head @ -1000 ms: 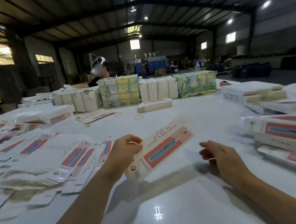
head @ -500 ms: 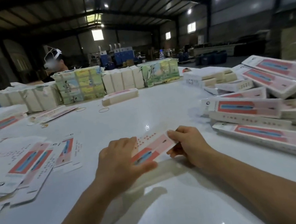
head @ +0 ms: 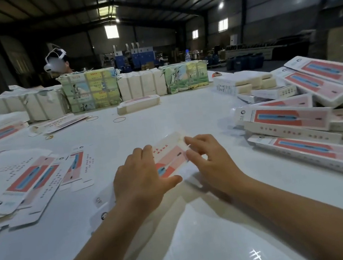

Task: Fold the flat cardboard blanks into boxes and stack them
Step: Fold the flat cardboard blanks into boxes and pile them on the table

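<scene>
Blank: a pink-and-white cardboard blank [head: 171, 159] at the centre of the frame, held between both hands just above the white bench [head: 203, 245]; its near end is hidden under the left hand.
Left hand: the left hand [head: 139, 183] lies over the blank's near left part, fingers [head: 147, 152] curled over its left edge, thumb reaching across the printed face.
Right hand: the right hand [head: 213, 163] is at the blank's right edge, its fingertips pinching the far right corner.
Flat blanks: a loose heap of flat blanks [head: 23, 182] at left of the frame, on the bench.
Folded boxes: folded boxes [head: 303, 125] piled at right of the frame.
Far bench: wrapped bundles [head: 89, 90] in a row, one lone box [head: 138, 104] before them, rubber bands [head: 119, 119] nearby.
Person: another person [head: 56, 64] at upper left behind the bundles.
</scene>
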The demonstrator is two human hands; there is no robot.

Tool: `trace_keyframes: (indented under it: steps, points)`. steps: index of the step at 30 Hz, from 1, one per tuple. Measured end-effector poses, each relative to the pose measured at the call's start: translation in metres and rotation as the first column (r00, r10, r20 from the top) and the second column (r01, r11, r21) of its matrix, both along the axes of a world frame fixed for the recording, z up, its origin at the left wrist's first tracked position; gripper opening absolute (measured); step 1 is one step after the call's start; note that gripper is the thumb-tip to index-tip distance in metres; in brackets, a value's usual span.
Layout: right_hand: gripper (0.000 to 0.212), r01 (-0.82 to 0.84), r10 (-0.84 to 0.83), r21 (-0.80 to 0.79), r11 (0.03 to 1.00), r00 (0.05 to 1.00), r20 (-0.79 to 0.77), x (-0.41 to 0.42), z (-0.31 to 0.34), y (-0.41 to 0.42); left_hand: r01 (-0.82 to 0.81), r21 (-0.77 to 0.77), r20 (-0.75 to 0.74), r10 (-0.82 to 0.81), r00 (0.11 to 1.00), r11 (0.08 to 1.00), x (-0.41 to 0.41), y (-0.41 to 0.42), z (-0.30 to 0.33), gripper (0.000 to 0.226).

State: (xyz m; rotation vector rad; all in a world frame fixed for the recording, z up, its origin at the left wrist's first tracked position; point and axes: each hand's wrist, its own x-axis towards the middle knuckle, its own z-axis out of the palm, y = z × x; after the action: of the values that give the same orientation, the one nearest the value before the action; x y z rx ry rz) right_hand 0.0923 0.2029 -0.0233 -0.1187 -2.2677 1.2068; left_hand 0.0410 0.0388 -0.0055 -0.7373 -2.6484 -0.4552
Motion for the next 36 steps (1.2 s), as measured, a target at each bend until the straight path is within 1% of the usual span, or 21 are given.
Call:
trace_keyframes:
  steps: [4, 5, 6, 7, 8, 9, 10, 11, 12, 15, 17, 19, 20, 22, 25, 27, 29, 31, 32, 34, 36]
  points:
    - [0.033, -0.067, 0.071, -0.074, 0.995, 0.996, 0.050, 0.002, -0.001, -0.002, -0.062, -0.038, -0.090, 0.058, 0.994, 0.997, 0.004, 0.002, 0.000, 0.090]
    - [0.029, -0.082, 0.089, -0.109, 0.991, 0.994, 0.060, 0.001, -0.001, -0.003, -0.075, -0.055, -0.110, 0.069, 0.992, 0.996, 0.004, 0.002, 0.000, 0.090]
    - [0.021, -0.098, 0.112, -0.185, 0.978, 0.992, 0.064, 0.000, -0.001, -0.003, -0.084, -0.075, -0.135, 0.074, 0.988, 0.994, 0.004, 0.003, -0.001, 0.090]
    - [0.014, -0.116, 0.143, -0.312, 0.943, 0.987, 0.067, 0.000, 0.001, -0.005, -0.091, -0.096, -0.164, 0.074, 0.984, 0.991, 0.005, 0.004, -0.002, 0.091]
    - [0.010, -0.127, 0.179, -0.464, 0.876, 0.981, 0.071, -0.001, 0.004, -0.006, -0.094, -0.115, -0.199, 0.070, 0.978, 0.989, 0.006, 0.005, -0.003, 0.091]
    - [0.012, -0.132, 0.214, -0.592, 0.795, 0.974, 0.071, -0.002, 0.006, -0.006, -0.096, -0.132, -0.236, 0.063, 0.970, 0.987, 0.007, 0.007, -0.004, 0.092]
    - [0.015, -0.134, 0.242, -0.685, 0.716, 0.968, 0.064, -0.002, 0.009, -0.006, -0.098, -0.142, -0.268, 0.057, 0.962, 0.985, 0.007, 0.009, -0.004, 0.093]
    - [0.014, -0.150, 0.272, -0.736, 0.660, 0.961, 0.047, -0.003, 0.009, -0.005, -0.099, -0.145, -0.289, 0.053, 0.956, 0.984, 0.007, 0.011, -0.004, 0.093]
    - [0.010, -0.174, 0.304, -0.757, 0.629, 0.952, 0.033, -0.002, 0.009, -0.005, -0.096, -0.144, -0.299, 0.050, 0.953, 0.985, 0.008, 0.012, -0.004, 0.093]
    - [0.021, -0.243, 0.371, -0.734, 0.634, 0.928, 0.013, -0.001, 0.006, -0.007, -0.070, -0.116, -0.291, 0.033, 0.956, 0.991, 0.009, 0.015, -0.001, 0.091]
    - [0.023, -0.279, 0.383, -0.709, 0.647, 0.923, -0.014, 0.001, 0.008, -0.007, -0.025, -0.074, -0.273, 0.004, 0.962, 0.997, 0.012, 0.013, 0.002, 0.079]
    - [0.026, -0.323, 0.397, -0.643, 0.695, 0.917, -0.032, 0.003, 0.011, -0.007, 0.044, -0.037, -0.285, -0.053, 0.957, 0.998, 0.011, 0.010, 0.004, 0.064]
    - [0.027, -0.334, 0.397, -0.598, 0.728, 0.917, -0.029, 0.005, 0.013, -0.007, 0.071, -0.011, -0.295, -0.071, 0.953, 0.997, 0.010, 0.009, 0.005, 0.061]
    - [0.024, -0.337, 0.385, -0.511, 0.791, 0.923, -0.014, 0.008, 0.013, -0.008, 0.060, 0.004, -0.280, -0.056, 0.958, 0.998, 0.007, 0.008, 0.007, 0.060]
    - [0.015, -0.264, 0.285, -0.350, 0.899, 0.958, 0.009, 0.010, 0.011, -0.012, 0.032, 0.014, -0.261, -0.028, 0.965, 0.999, 0.004, 0.008, 0.007, 0.064]
    - [0.027, -0.208, 0.198, -0.236, 0.949, 0.978, -0.067, 0.010, 0.009, -0.013, 0.053, 0.072, -0.231, -0.035, 0.972, 0.996, 0.004, 0.008, 0.007, 0.065]
    - [0.041, -0.150, 0.115, -0.198, 0.969, 0.977, -0.181, 0.010, 0.008, -0.013, 0.073, 0.130, -0.201, -0.046, 0.979, 0.989, 0.003, 0.006, 0.007, 0.070]
    - [0.045, -0.062, -0.003, -0.235, 0.970, 0.963, -0.269, 0.009, 0.006, -0.010, 0.082, 0.164, -0.173, -0.053, 0.983, 0.983, 0.002, 0.003, 0.007, 0.077]
    - [0.044, -0.001, -0.074, -0.239, 0.971, 0.949, -0.308, 0.009, 0.005, -0.009, 0.083, 0.171, -0.163, -0.055, 0.985, 0.982, 0.002, 0.002, 0.007, 0.081]
    - [0.038, 0.105, -0.166, -0.182, 0.978, 0.919, -0.359, 0.009, 0.005, -0.008, 0.084, 0.186, -0.149, -0.056, 0.987, 0.979, 0.002, 0.000, 0.006, 0.085]
    - [0.034, 0.124, -0.158, -0.113, 0.986, 0.917, -0.367, 0.009, 0.005, -0.012, 0.080, 0.201, -0.121, -0.056, 0.991, 0.976, 0.002, 0.000, 0.006, 0.086]
